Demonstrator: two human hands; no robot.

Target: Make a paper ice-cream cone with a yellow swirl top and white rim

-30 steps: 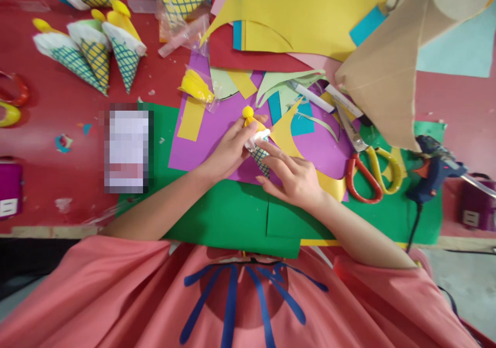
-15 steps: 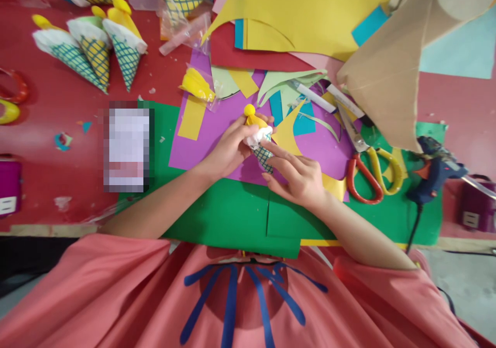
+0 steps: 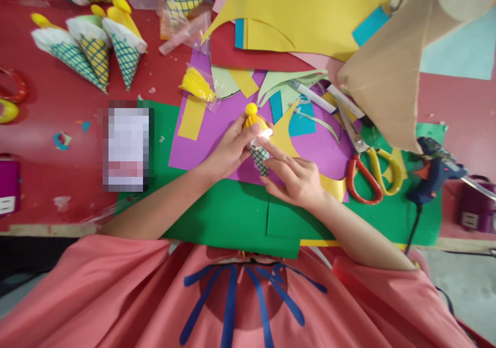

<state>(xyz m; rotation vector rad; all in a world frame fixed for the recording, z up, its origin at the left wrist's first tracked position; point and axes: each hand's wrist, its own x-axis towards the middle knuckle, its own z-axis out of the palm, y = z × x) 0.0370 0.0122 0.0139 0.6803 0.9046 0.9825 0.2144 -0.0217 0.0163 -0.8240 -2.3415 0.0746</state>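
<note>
A small toy ice cream cone (image 3: pixel 258 156) with a blue-green grid, a white ruffled rim and a yellow top with a round ball is held upright over purple foam sheet. My left hand (image 3: pixel 234 144) is closed round it, thumb across the front at the rim. With its index fingertip my right hand (image 3: pixel 298 177) touches the white rim from the right; its other fingers are stretched out and hold nothing. A bag of yellow clay (image 3: pixel 197 84) lies beyond my left hand.
Scissors (image 3: pixel 360 144) and a blue glue gun (image 3: pixel 436 169) lie to the right, below markers (image 3: pixel 315 97). Finished-looking cones (image 3: pixel 126 53) lie at the upper left, above a blurred-out rectangle (image 3: pixel 126 146). Yellow sheets (image 3: pixel 310 12) and paper scraps cover the back.
The cone has turned slightly more upright in my left hand, so more of its yellow top shows. My right index finger has shifted a little left along the white rim.
</note>
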